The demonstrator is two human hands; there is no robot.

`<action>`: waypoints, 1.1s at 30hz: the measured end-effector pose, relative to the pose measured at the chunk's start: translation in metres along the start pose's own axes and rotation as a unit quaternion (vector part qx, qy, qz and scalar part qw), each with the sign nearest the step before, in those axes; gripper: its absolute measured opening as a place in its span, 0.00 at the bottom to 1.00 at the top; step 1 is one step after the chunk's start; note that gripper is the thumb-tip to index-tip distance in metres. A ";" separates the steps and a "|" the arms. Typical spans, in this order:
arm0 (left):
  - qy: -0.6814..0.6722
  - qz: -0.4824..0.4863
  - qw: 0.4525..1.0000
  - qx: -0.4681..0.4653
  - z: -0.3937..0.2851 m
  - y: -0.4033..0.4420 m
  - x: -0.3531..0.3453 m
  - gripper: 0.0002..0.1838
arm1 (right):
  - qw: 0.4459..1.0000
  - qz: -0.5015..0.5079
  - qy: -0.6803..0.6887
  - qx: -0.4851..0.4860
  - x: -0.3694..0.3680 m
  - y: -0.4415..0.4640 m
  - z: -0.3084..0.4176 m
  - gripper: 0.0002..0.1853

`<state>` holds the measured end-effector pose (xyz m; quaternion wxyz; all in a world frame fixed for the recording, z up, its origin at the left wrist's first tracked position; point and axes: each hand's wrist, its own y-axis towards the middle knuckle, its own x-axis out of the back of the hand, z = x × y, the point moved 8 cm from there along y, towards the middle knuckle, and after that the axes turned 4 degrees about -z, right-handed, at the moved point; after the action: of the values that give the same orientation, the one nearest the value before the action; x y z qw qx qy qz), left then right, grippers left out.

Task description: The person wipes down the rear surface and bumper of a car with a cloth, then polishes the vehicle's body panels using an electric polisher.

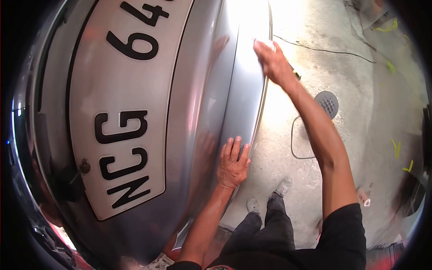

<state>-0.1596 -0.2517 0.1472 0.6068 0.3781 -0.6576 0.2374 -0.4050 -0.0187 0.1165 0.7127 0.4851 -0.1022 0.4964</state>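
A silver-grey car panel (245,85) runs up the middle of the view, shiny under a strong light. My left hand (234,166) lies flat on its lower part, fingers stretched out and holding nothing. Further up, my right hand (273,63) is at the panel's right edge, with its fingers curled in and slightly blurred. Glare washes out the surface there, and whatever is between those fingers is too hard to make out. To the left of both hands, a white number plate (121,85) with black characters is fixed to the car.
On the concrete floor (279,130) lie a dark cable (333,51), a round grey disc with holes (327,104) and scraps of yellow tape (396,148). A small bottle-like item (363,197) lies at the right. My shoes (283,186) stand close to the car.
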 end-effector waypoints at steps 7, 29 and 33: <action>-0.009 -0.002 1.000 0.002 -0.002 0.001 0.002 0.26 | 0.996 0.037 -0.073 -0.020 -0.006 -0.026 0.051 0.33; 0.005 0.009 1.000 0.003 0.001 -0.002 -0.002 0.29 | 0.985 0.067 -0.156 0.000 0.003 0.059 -0.031 0.19; 0.009 0.009 1.000 -0.005 0.002 0.001 -0.002 0.29 | 0.967 0.159 -0.200 -0.020 0.005 0.009 0.017 0.21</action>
<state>-0.1617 -0.2527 0.1451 0.6119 0.3670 -0.6569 0.2435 -0.4043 -0.0291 0.1333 0.5994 0.5374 -0.3286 0.4939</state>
